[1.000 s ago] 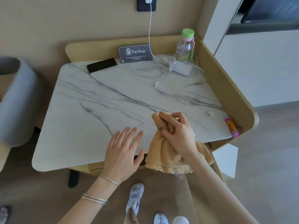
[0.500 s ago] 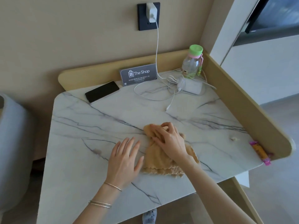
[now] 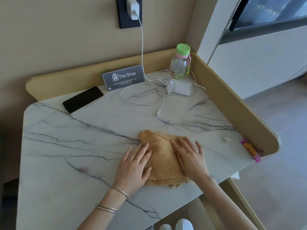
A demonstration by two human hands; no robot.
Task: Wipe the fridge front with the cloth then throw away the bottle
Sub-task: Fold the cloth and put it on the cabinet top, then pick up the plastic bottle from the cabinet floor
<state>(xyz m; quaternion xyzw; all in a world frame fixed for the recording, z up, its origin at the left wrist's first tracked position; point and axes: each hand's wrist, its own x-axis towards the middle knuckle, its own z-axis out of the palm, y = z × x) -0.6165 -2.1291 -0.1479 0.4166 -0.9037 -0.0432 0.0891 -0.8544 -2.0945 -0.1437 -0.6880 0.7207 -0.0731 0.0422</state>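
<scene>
Head view of a marble table (image 3: 83,155) with a raised wooden rim along its far and right edges. A tan cloth (image 3: 162,156) lies flat on the near-centre of the top, its frilled hem toward the near edge. The left hand (image 3: 134,168) rests palm-down with fingers spread, its fingertips over the cloth's left border and the palm on bare marble just beside it. The right hand (image 3: 191,158) lies flat and splayed over the cloth's right part, fingers pointing away. Neither hand grasps anything: both are opened wide and only touch the cloth from above, which shows between them. The bottle (image 3: 180,63), clear with a green cap, stands upright in the far right corner, well apart from both hands and against the rim. Just in front of it lie a white charger block (image 3: 181,87) and coiled cable (image 3: 141,97); the cable runs up to a wall plug (image 3: 132,8). A dark sign (image 3: 123,77) reading "The Shop" leans on the far rim, with a phone (image 3: 82,99) face-up to its left. An orange and pink wrapper (image 3: 250,150) lies by the right rim, near the table's near corner.
</scene>
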